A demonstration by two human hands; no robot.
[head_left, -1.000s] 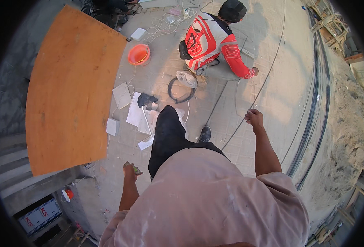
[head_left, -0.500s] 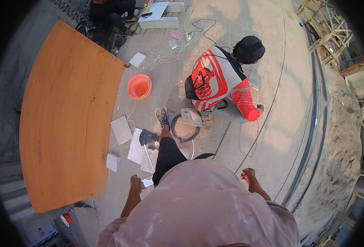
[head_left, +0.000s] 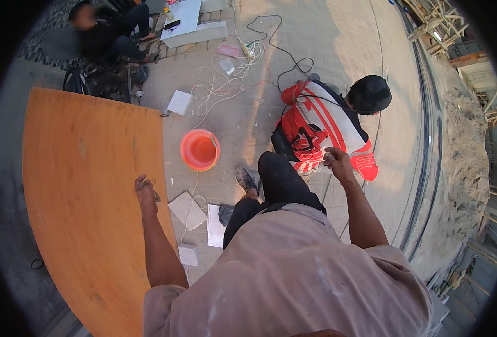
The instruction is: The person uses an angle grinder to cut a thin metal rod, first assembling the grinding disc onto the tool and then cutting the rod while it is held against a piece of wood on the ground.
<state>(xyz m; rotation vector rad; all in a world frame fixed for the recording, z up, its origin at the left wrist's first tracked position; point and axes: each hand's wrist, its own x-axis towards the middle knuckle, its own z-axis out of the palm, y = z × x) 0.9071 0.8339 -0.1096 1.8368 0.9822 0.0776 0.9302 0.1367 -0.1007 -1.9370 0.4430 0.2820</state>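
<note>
My left hand (head_left: 145,191) is raised in front of the orange-brown wooden board (head_left: 85,208). Its fingers are curled, and a small greyish thing shows at its edge, too small to name. In the air near the crouching person's back, my right hand (head_left: 338,162) has loosely bent fingers, somewhat apart, with nothing plain in them. That person (head_left: 330,121) wears a red, white and black top and a dark cap. Between my hands, an orange bucket (head_left: 200,150) stands on the paving beyond my shoe.
White cable (head_left: 212,92) and black cable (head_left: 285,62) lie looped ahead. Pale tiles (head_left: 187,210) and a white block (head_left: 180,103) rest on the ground. Another person (head_left: 110,36) sits far left beside a white box (head_left: 195,35). Dark pipes (head_left: 428,140) run along a rough mound at right.
I have stepped forward, with one knee now raised. Both hands have risen and moved farther ahead, the left one to over the board. The bucket and crouching person appear nearer.
</note>
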